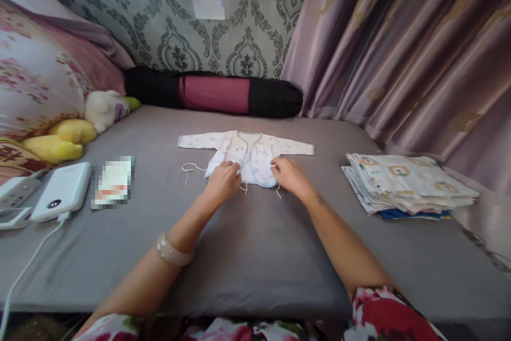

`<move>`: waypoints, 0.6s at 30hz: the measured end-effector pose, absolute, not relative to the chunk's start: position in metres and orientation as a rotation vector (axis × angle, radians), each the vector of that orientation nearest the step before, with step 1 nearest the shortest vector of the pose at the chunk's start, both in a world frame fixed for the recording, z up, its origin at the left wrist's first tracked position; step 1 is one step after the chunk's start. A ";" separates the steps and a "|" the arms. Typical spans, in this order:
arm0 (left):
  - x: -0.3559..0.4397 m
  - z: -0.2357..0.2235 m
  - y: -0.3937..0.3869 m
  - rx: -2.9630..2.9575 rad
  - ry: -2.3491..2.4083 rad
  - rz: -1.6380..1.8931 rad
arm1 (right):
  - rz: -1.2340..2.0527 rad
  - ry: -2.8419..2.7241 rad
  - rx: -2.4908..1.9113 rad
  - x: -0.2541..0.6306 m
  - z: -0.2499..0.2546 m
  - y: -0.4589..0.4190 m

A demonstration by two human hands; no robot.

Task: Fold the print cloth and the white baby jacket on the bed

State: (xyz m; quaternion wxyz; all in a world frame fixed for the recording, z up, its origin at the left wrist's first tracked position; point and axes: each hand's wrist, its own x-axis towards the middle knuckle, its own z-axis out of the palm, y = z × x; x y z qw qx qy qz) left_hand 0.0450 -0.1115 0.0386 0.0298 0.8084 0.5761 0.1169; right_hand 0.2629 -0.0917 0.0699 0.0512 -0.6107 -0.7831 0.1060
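Note:
A small white baby shirt [247,149] with pale blue trim and tie strings lies spread flat on the grey bed sheet [247,245], sleeves stretched out to both sides. My left hand [223,179] rests on the shirt's lower left hem with its fingers curled, pinching the fabric. My right hand [288,173] grips the lower right hem in the same way. A pale bangle [172,251] sits on my left wrist.
A stack of folded printed cloths [407,184] lies at the right. At the left are a white power bank [63,197] with a cable, a blurred packet [112,181], soft toys [80,128] and a floral pillow. A black and maroon roll [215,93] lies against the wall; curtains hang right.

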 end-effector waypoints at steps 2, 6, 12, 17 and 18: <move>0.062 0.034 -0.107 2.449 1.882 0.261 | 0.366 -2.438 -1.782 0.237 0.061 -0.089; 0.074 0.026 -0.104 2.351 2.081 0.250 | 0.311 -2.454 -1.796 0.207 0.043 -0.089; 0.063 0.019 -0.105 2.323 2.080 0.272 | 0.244 -2.407 -1.899 0.198 0.039 -0.085; 0.062 0.020 -0.106 2.266 2.104 0.254 | 0.264 -2.423 -1.946 0.195 0.042 -0.079; 0.062 0.021 -0.106 2.259 2.104 0.257 | 0.285 -2.409 -1.954 0.195 0.042 -0.077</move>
